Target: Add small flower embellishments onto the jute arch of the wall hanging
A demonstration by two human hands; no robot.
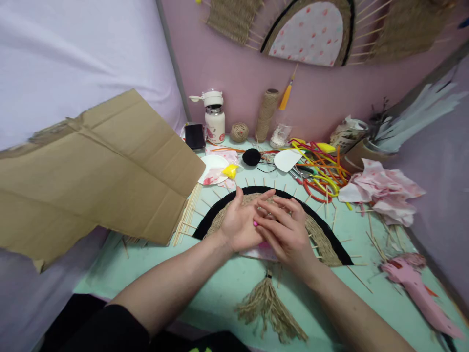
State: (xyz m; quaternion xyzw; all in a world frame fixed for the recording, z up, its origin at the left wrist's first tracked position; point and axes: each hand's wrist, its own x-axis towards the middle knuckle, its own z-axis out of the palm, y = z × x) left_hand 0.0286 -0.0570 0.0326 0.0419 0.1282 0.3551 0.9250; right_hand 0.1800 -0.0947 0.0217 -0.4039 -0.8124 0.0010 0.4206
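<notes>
My left hand (240, 222) is held palm up with its fingers stretched out, above a half-round arch (324, 239) of wound jute twine. My right hand (289, 232) lies across that palm, its fingertips closed on a small bright pink piece (255, 223), perhaps a bead or lump of clay. Whether the piece also touches the left palm is hard to tell. Black trim edges the arch, and thin wooden sticks poke out around it. Pinkish fabric shows at its middle, partly hidden by my hands. A jute tassel (269, 303) lies below.
A large cardboard sheet (110, 171) leans in from the left. At the back stand a white bottle (215, 124), a twine ball (239, 132) and a twine spool (267, 115). Colourful pipe cleaners (322, 166), crumpled paper (384, 190) and a pink glue gun (417, 291) are on the right.
</notes>
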